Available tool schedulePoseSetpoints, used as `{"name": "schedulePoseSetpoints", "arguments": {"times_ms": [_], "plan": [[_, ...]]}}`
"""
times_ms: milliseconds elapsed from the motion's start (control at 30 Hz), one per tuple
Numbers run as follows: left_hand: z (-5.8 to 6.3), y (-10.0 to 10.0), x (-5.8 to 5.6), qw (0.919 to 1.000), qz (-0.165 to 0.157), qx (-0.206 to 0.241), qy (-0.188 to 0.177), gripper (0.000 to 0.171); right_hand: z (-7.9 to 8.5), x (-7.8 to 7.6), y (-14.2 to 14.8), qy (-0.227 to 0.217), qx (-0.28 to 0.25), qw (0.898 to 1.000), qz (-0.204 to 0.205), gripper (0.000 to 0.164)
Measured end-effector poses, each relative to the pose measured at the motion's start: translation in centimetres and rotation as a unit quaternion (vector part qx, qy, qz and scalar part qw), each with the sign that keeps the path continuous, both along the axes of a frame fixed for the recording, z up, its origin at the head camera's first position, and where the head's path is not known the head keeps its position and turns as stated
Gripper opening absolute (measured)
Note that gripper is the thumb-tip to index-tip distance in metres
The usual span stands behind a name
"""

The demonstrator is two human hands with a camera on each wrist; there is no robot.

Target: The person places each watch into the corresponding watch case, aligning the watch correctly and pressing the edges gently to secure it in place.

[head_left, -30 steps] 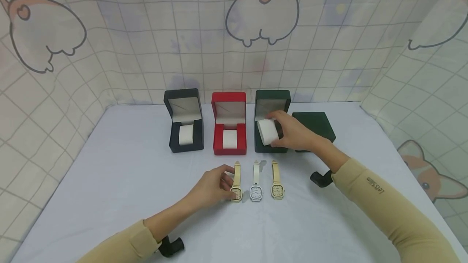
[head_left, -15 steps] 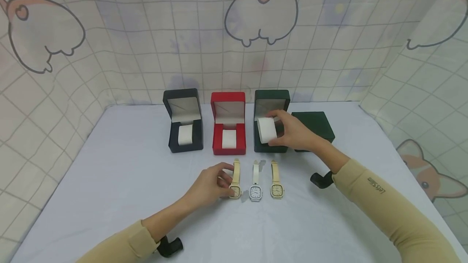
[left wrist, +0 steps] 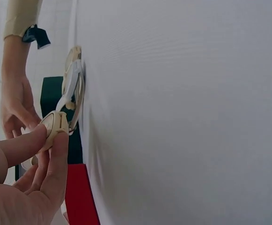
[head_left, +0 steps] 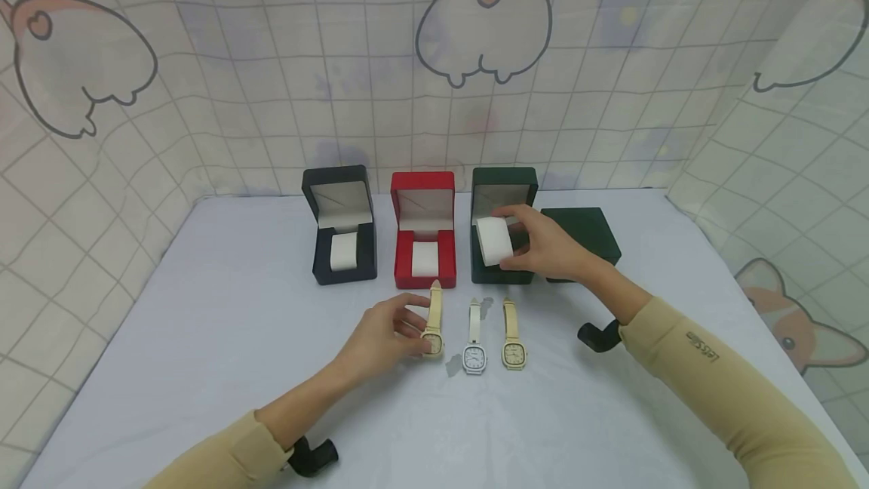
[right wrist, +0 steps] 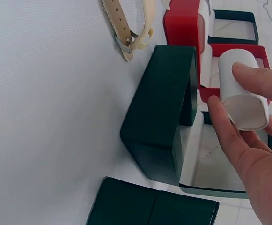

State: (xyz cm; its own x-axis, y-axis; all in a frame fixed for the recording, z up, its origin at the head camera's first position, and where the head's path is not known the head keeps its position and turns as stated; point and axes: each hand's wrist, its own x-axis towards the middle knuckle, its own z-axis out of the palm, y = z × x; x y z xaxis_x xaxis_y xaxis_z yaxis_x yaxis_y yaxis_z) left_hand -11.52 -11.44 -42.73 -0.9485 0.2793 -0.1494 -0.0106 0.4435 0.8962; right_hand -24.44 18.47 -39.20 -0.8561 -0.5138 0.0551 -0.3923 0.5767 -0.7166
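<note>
With thumb and fingers my left hand (head_left: 382,338) pinches a gold-cased watch (head_left: 433,323) by its case, strap pointing away; the left wrist view shows the watch case (left wrist: 54,129) lifted off the cloth. A silver watch (head_left: 474,345) and another gold watch (head_left: 514,345) lie to its right. My right hand (head_left: 546,247) grips a white watch cushion (head_left: 495,241) above the green box (head_left: 502,275), whose lid stands up. In the right wrist view the cushion (right wrist: 238,89) is out of the box, between thumb and fingers, its hollow end showing.
Left of the green box stand a red box (head_left: 426,281) and a dark navy box (head_left: 345,275), lids up, each with a white cushion inside. A closed green box (head_left: 585,236) lies at right. White cloth (head_left: 224,338) covers the table; a patterned curtain (head_left: 271,81) hangs behind.
My left hand has lifted the gold watch and moved it slightly away and to the left. The right hand with the cushion has hardly moved.
</note>
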Motion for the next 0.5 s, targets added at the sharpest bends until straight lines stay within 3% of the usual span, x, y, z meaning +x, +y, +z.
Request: {"name": "schedulePoseSetpoints", "arguments": {"times_ms": [500], "plan": [[1.3,-0.5,-0.9,0.9987,0.025,0.024,0.039,0.058,0.3,0.7,0.1,0.001,-0.023,1.0,-0.004,0.082]]}}
